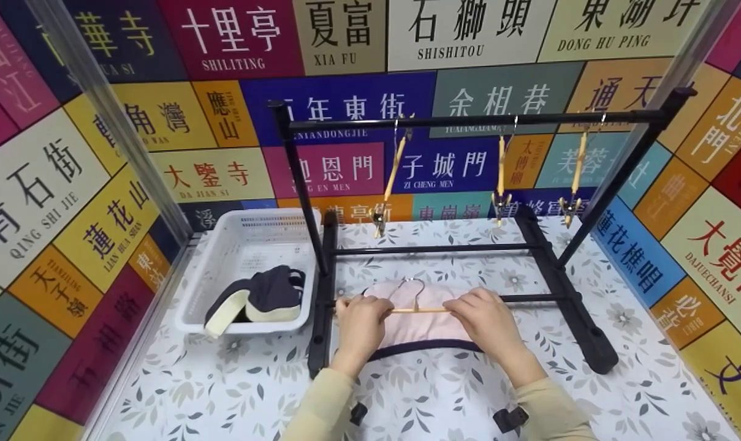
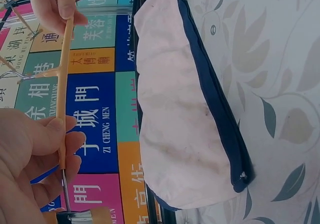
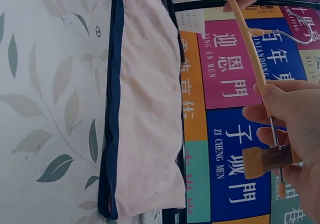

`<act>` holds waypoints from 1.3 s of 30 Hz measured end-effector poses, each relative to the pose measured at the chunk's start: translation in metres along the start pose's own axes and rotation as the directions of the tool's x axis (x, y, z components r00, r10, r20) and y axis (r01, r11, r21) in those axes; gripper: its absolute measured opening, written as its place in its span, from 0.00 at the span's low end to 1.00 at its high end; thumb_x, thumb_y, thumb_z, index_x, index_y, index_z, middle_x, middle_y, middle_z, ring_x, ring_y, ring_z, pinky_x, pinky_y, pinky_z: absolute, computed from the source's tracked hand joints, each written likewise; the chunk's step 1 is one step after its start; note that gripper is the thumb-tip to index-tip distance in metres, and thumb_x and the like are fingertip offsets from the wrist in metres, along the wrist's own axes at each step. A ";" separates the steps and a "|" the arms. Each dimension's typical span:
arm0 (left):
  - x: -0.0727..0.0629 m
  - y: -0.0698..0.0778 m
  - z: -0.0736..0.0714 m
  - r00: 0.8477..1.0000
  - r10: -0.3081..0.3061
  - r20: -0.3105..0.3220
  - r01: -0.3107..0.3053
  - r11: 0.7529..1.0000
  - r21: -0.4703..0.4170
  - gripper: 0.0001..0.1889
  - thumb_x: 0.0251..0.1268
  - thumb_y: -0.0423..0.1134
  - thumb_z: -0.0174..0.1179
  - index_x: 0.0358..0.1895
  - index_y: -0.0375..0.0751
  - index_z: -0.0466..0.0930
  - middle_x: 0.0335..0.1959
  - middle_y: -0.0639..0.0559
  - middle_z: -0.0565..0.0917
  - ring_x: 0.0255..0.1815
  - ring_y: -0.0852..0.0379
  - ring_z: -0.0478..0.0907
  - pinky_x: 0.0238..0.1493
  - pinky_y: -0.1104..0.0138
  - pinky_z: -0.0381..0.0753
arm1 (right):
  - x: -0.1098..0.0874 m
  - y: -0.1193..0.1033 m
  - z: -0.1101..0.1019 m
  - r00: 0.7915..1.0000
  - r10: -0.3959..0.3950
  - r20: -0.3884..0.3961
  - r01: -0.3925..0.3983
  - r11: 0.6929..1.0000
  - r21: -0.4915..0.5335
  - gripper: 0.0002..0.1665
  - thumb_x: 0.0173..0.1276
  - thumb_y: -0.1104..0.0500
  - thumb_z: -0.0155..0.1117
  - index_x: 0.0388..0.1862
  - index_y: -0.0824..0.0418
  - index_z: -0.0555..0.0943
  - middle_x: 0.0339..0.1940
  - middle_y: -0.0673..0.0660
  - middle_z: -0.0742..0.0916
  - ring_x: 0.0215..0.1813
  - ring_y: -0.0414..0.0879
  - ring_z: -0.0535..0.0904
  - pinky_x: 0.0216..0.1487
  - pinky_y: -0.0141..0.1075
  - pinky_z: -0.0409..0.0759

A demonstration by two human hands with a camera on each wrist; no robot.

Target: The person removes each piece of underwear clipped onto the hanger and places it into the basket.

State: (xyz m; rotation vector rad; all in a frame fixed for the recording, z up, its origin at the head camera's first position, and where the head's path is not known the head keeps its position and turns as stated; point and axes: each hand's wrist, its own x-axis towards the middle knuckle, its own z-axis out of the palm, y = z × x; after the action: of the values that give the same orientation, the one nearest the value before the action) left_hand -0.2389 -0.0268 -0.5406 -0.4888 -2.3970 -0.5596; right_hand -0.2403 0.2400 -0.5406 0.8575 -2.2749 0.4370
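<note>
A wooden clip hanger point(image 1: 428, 310) with a metal hook is held level between both hands. My left hand point(image 1: 361, 327) pinches one end of its bar and my right hand point(image 1: 486, 321) pinches the other. In the right wrist view a wooden clip point(image 3: 265, 162) sits on the metal rod beside the right fingers; another clip point(image 2: 82, 216) shows below the left hand in the left wrist view. Beneath the hanger, a pale pink cloth item point(image 1: 428, 332) with a navy edge lies flat on the table, apart from the clips. Its far part is partly hidden by the hands.
Around the cloth stands a black rack point(image 1: 581, 318), with three similar hangers point(image 1: 502, 165) on its top bar. At the left, a white plastic basket point(image 1: 189, 306) holds dark navy and cream cloth items point(image 1: 276, 294). Printed panels point(image 1: 339, 110) enclose the floral-covered table point(image 1: 247, 392).
</note>
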 end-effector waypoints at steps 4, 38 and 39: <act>0.000 0.001 0.000 1.000 -0.004 0.013 0.005 1.000 -0.008 0.04 0.51 0.37 0.72 0.29 0.51 0.88 0.26 0.58 0.85 0.28 0.54 0.77 0.43 0.52 0.66 | -0.001 0.000 0.001 1.000 0.004 -0.006 -0.004 1.000 -0.001 0.10 0.60 0.63 0.72 0.41 0.53 0.87 0.31 0.48 0.85 0.37 0.49 0.78 0.40 0.48 0.76; 0.005 0.005 -0.004 0.996 0.073 0.060 -0.067 0.993 -0.092 0.07 0.54 0.38 0.72 0.37 0.50 0.87 0.34 0.56 0.86 0.40 0.53 0.81 0.51 0.52 0.68 | -0.019 0.006 0.005 0.994 0.099 -0.055 -0.099 0.995 -0.002 0.08 0.57 0.62 0.73 0.36 0.52 0.87 0.31 0.48 0.87 0.33 0.51 0.76 0.36 0.48 0.74; 0.005 0.005 -0.005 0.995 0.084 0.057 -0.078 0.992 -0.099 0.07 0.54 0.37 0.72 0.37 0.49 0.87 0.34 0.56 0.86 0.40 0.53 0.80 0.50 0.53 0.69 | -0.020 0.007 0.004 0.992 0.113 -0.057 -0.113 0.994 -0.004 0.08 0.57 0.62 0.73 0.36 0.52 0.87 0.30 0.48 0.87 0.33 0.51 0.76 0.36 0.48 0.74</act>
State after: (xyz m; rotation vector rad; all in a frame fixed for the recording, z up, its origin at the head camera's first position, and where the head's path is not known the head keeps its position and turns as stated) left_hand -0.2376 -0.0237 -0.5321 -0.6511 -2.4031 -0.6353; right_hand -0.2354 0.2520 -0.5581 0.7063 -2.2787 0.4966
